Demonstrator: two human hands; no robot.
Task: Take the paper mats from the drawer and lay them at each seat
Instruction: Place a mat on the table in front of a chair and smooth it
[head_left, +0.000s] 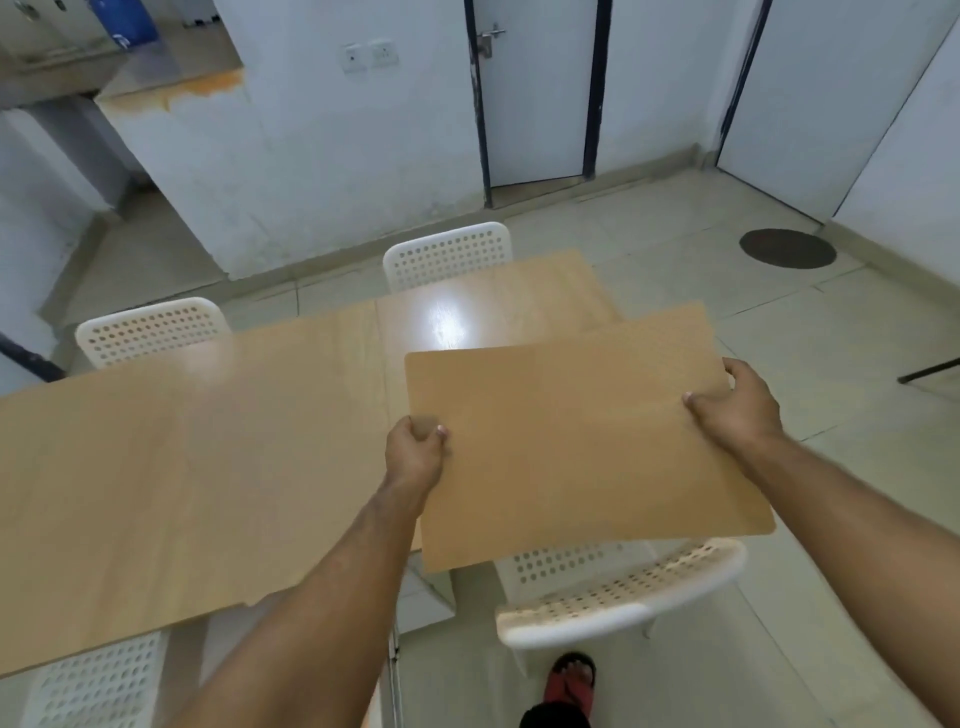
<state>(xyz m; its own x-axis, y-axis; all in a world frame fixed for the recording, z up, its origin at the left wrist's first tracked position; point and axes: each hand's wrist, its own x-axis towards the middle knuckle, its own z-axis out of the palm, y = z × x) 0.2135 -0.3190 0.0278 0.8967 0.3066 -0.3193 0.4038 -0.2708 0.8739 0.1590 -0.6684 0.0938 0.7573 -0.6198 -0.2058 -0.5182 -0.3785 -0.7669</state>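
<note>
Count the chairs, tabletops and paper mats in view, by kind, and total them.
white chairs: 4
wooden tabletops, set edge to edge: 2
paper mat in hand: 1 showing; I cannot tell if more lie under it
Total: 7

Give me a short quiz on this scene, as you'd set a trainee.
1. True or false: the tan rectangular paper mat lies untouched on the light wooden table.
2. Which grips the mat? A left hand only; B right hand only; C both.
3. Fill in: the sandal by the white perforated plastic chair is ____.
Key: 1 false, it is held at the table's corner; 2 C; 3 red.
</note>
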